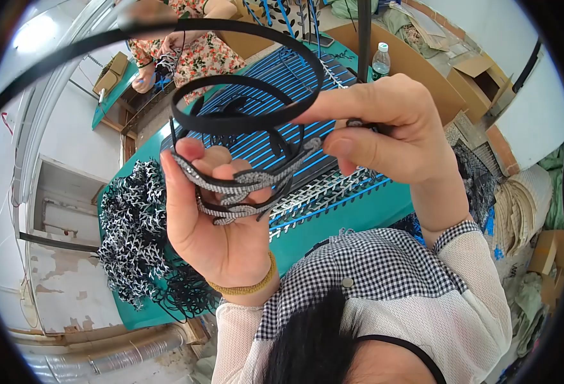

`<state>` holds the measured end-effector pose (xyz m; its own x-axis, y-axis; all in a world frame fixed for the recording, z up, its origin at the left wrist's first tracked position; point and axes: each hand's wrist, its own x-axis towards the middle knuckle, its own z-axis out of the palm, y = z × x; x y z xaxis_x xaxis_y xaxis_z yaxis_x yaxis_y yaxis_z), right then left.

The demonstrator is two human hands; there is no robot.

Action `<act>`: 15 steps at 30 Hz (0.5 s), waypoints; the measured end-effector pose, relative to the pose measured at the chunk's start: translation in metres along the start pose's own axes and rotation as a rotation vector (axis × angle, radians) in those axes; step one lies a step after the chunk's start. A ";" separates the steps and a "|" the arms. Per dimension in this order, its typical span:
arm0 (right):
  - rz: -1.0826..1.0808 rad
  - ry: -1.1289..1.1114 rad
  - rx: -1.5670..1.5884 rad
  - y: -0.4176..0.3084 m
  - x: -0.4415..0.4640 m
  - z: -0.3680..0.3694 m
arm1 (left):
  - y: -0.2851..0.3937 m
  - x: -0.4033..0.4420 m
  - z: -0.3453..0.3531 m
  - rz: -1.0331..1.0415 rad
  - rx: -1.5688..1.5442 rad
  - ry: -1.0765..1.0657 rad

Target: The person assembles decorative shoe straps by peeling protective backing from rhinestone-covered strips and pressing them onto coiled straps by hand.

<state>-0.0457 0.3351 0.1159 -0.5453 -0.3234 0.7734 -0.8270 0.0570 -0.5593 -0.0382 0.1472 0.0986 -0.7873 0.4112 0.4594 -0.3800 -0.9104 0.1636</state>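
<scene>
A glittery grey braided strip with black edging (246, 185) is looped across the fingers of my left hand (214, 230), which are curled round it. On the right, my right hand (391, 125) pinches the strip's far end between thumb and index finger. A long flat black band (250, 118) curls in loops above the strip, passing close to my right index fingertip. Both hands are raised above the green table (352, 214). Dark leaf-shaped pieces (227, 109) show through the loops.
Blue-and-black strips (333, 144) lie on a rack behind my hands. A pile of black-and-white leafy trim (131, 237) covers the table's left side. A bottle (381, 61) stands behind, near cardboard boxes (477, 77). Another person in a floral garment (208, 61) works at the upper left.
</scene>
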 end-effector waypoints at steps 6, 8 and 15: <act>0.040 -0.034 0.108 0.001 0.001 0.003 | -0.002 0.000 -0.003 -0.021 -0.107 0.003; 0.029 -0.035 0.146 0.006 0.001 0.008 | -0.001 0.000 -0.004 -0.028 -0.132 0.001; 0.393 0.127 0.481 -0.001 0.001 0.015 | -0.029 0.013 -0.008 0.347 0.383 0.013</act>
<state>-0.0432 0.3207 0.1128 -0.8319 -0.2484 0.4963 -0.4242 -0.2918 -0.8572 -0.0417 0.1793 0.0932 -0.8424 0.0801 0.5329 0.1080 -0.9438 0.3124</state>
